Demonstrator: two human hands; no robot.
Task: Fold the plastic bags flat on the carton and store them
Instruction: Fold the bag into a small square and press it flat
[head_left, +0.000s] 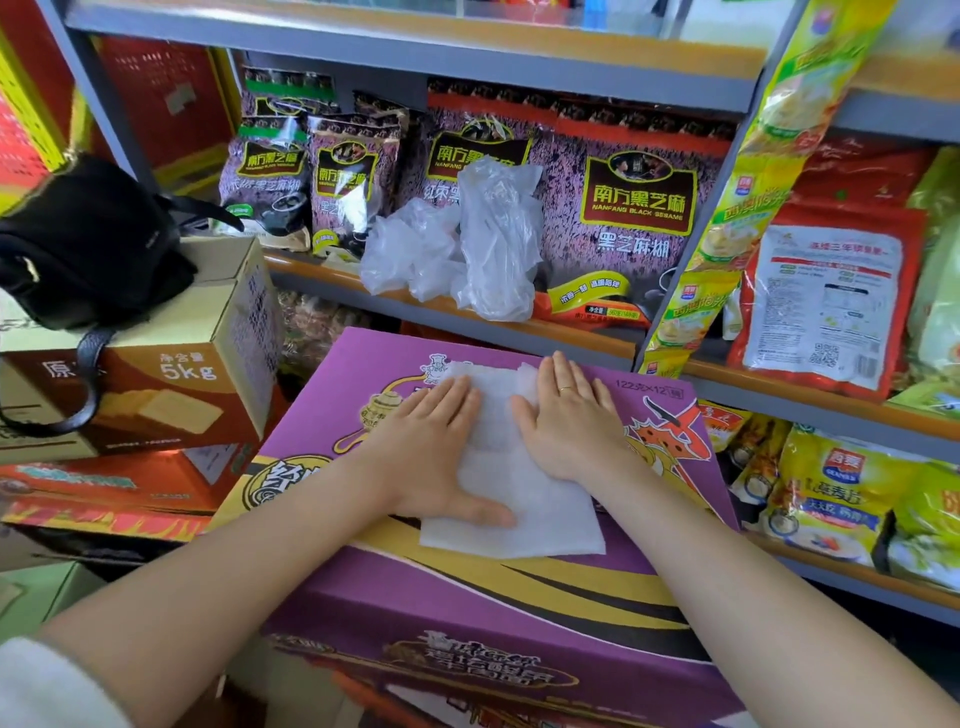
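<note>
A white translucent plastic bag (511, 499) lies spread flat on top of a purple carton (670, 577). My left hand (436, 441) presses palm down on the bag's left side, thumb stretched across its lower part. My right hand (571, 421), with a ring on one finger, lies flat on the bag's right side. Both hands have fingers extended and grip nothing. Several crumpled clear plastic bags (467, 244) sit in a loose heap on the shelf edge behind the carton.
The shelf (571, 332) behind holds purple black-sesame packs (639, 208); red and green food packs (831, 296) fill the right shelves. A black bag (88, 244) rests on a brown 5kg box (171, 384) at the left, above stacked orange cartons (114, 483).
</note>
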